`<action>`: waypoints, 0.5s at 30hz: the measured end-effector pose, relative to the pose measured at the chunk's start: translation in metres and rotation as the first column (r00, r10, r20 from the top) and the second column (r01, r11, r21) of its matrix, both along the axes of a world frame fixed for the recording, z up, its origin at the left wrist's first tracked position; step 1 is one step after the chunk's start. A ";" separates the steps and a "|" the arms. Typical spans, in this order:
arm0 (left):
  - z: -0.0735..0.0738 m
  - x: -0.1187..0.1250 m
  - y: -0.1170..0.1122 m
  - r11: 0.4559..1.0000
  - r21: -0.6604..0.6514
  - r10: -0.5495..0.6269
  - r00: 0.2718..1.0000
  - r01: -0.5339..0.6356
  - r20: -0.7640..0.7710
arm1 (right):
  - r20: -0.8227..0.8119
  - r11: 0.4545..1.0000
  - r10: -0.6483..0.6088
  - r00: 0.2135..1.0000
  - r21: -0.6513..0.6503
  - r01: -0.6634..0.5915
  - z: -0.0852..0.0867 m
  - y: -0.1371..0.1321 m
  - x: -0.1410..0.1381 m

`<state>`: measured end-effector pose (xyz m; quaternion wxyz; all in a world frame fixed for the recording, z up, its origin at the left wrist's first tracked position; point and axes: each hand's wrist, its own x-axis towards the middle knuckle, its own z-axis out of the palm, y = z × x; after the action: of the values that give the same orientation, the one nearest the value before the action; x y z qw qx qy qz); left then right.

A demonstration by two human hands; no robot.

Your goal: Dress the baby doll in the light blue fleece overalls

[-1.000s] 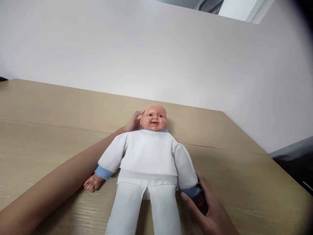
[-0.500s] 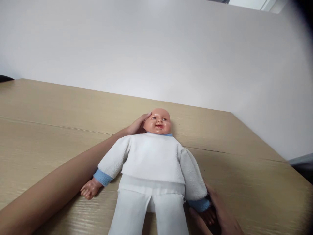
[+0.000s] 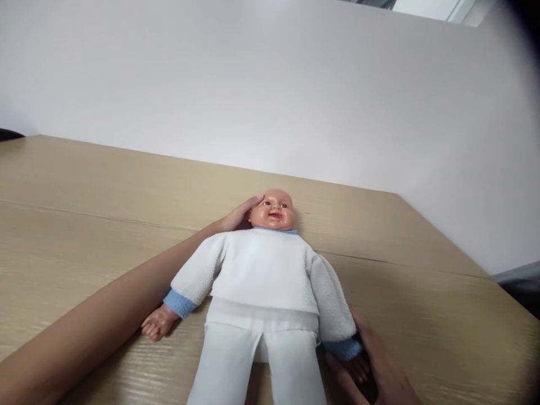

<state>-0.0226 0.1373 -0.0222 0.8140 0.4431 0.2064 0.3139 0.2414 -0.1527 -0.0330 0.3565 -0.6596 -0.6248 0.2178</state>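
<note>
A baby doll lies face up on the wooden table, dressed in a fleecy white top with blue cuffs and white trousers. Its bald plastic head is cupped from the left by my left hand; the thumb rests against the temple, and the other fingers are hidden behind the head. At the lower right, my right hand curls around the doll's blue cuff and small hand, thumb on one side and fingers on the other. The doll's other arm is stretched out beside my left forearm, and its feet are outside the view.
The pale wooden table has a seam running across it. Behind it stands a plain white wall. A dark object shows at the far left edge, and another dark shape lies beyond the table's right edge.
The view has shifted very slightly. Both hands keep their places on the doll, and the doll's pose is practically the same.
</note>
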 end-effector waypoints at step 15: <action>0.007 0.002 -0.004 1.000 0.015 0.003 0.998 -0.002 -0.066 | 0.168 0.985 0.174 0.970 -0.040 -0.169 -0.011 0.000 0.015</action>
<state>-0.0206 0.1333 -0.0149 0.8030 0.4590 0.2316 0.3015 0.2562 -0.1527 -0.0436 0.2730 -0.6238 -0.7050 0.1982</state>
